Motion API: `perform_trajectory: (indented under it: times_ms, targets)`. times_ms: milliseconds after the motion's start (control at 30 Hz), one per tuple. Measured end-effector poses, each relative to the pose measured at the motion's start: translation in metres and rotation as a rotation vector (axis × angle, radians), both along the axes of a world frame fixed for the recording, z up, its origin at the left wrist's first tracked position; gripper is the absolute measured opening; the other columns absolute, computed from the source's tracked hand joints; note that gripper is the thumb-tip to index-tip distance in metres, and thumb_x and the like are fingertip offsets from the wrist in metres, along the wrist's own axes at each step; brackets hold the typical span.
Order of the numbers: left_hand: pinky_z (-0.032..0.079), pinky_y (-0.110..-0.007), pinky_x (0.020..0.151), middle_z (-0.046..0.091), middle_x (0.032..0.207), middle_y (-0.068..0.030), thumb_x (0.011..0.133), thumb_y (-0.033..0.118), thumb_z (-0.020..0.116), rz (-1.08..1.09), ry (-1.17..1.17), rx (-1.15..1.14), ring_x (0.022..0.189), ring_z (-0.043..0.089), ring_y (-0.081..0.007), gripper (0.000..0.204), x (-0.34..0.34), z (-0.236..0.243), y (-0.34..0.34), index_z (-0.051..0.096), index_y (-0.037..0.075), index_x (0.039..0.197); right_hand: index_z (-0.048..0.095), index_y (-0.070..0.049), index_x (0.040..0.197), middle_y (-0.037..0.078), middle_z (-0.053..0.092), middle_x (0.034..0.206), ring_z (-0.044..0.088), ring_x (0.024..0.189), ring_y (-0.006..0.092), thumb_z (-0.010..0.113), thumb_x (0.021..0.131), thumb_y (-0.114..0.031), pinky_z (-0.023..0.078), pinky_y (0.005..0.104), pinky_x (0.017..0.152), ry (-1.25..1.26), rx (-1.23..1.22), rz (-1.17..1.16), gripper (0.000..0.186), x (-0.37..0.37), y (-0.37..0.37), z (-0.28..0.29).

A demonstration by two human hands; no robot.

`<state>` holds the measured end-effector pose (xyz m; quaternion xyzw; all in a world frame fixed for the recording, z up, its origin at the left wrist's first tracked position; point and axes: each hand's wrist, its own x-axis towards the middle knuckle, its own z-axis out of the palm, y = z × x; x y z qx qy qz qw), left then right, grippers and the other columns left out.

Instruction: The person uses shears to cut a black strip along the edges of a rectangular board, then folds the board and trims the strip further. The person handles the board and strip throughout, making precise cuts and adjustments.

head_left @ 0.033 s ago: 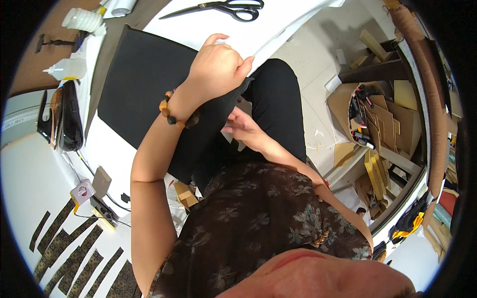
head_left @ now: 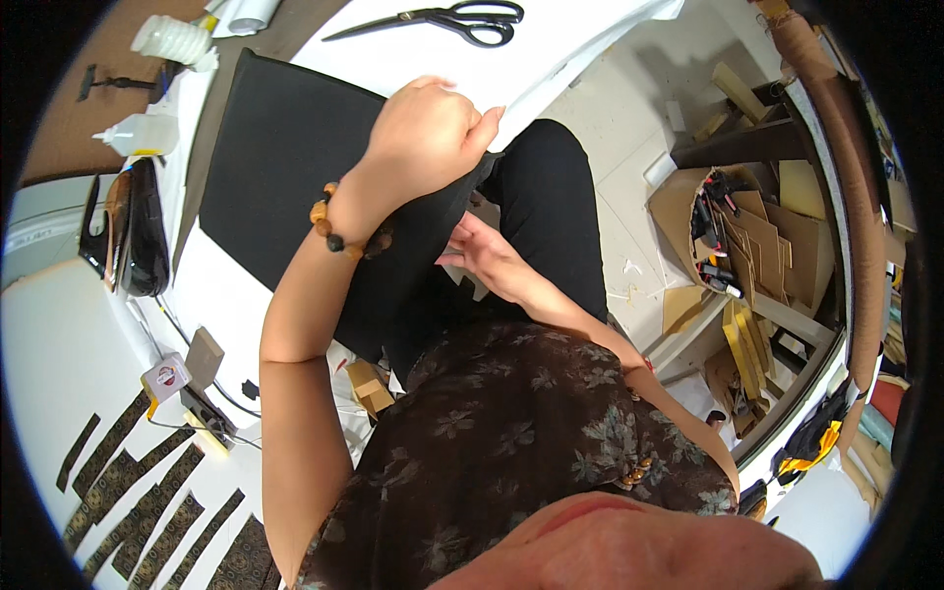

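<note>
A large black sheet of material [head_left: 285,147], fabric or leather-like, slopes from the white table down over my lap. Its right edge hangs beside my knee. My left hand [head_left: 423,133], with a beaded bracelet [head_left: 336,221] at the wrist, is closed at that edge, thumb sticking out to the right; its curled fingertips are hidden. Lower down, my right hand [head_left: 487,258] reaches in at the hanging edge, fingers stretched and thumb apart. Some of its fingertips disappear behind the sheet. Black-handled scissors [head_left: 442,18] lie on the table beyond my left hand.
At left stand a squeeze bottle [head_left: 143,135], a glossy black object [head_left: 143,236] and a small white box [head_left: 165,377] with cables. Patterned dark strips [head_left: 128,472] lie lower left. On the right, a cardboard box [head_left: 678,197] with offcuts stands under a shelf frame.
</note>
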<state>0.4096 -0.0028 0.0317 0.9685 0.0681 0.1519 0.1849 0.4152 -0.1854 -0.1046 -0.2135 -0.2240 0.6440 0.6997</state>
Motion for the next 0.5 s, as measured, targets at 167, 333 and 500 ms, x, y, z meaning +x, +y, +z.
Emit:
perform_trajectory:
  times_ms: [167, 333, 500]
  targets:
    - [0.038, -0.034, 0.046, 0.055, 0.054, -0.0118, 0.094, 0.017, 0.054, -0.037, -0.422, 0.112, 0.046, 0.051, -0.0258, 0.042, -0.060, 0.158, -0.011, 0.052, -0.003, 0.057, 0.052, -0.002, 0.129, 0.013, 0.063, 0.113, 0.060, 0.108, 0.0232, 0.029, 0.100, -0.062, 0.048, 0.0414, 0.098, -0.158, -0.160, 0.185, 0.071, -0.018, -0.003, 0.006]
    - [0.040, -0.033, 0.049, 0.058, 0.057, -0.0140, 0.089, 0.009, 0.049, -0.364, -0.998, -0.349, 0.049, 0.048, -0.0212, 0.032, -0.162, 0.224, -0.030, 0.050, -0.002, 0.059, 0.051, -0.002, 0.135, 0.013, 0.064, 0.120, 0.064, 0.104, 0.0231, 0.027, 0.096, -0.070, 0.053, 0.0390, 0.087, 0.184, -0.132, 0.485, 0.083, -0.030, 0.024, 0.063]
    - [0.047, -0.034, 0.060, 0.055, 0.067, -0.0121, 0.106, 0.043, 0.017, -0.528, -1.031, -0.145, 0.054, 0.053, -0.0220, 0.075, -0.257, 0.203, -0.048, 0.060, -0.001, 0.063, 0.055, -0.001, 0.126, 0.015, 0.068, 0.113, 0.067, 0.103, 0.0211, 0.036, 0.103, -0.048, 0.056, 0.0353, 0.083, 0.246, 0.039, 0.472, 0.056, -0.037, 0.043, 0.096]
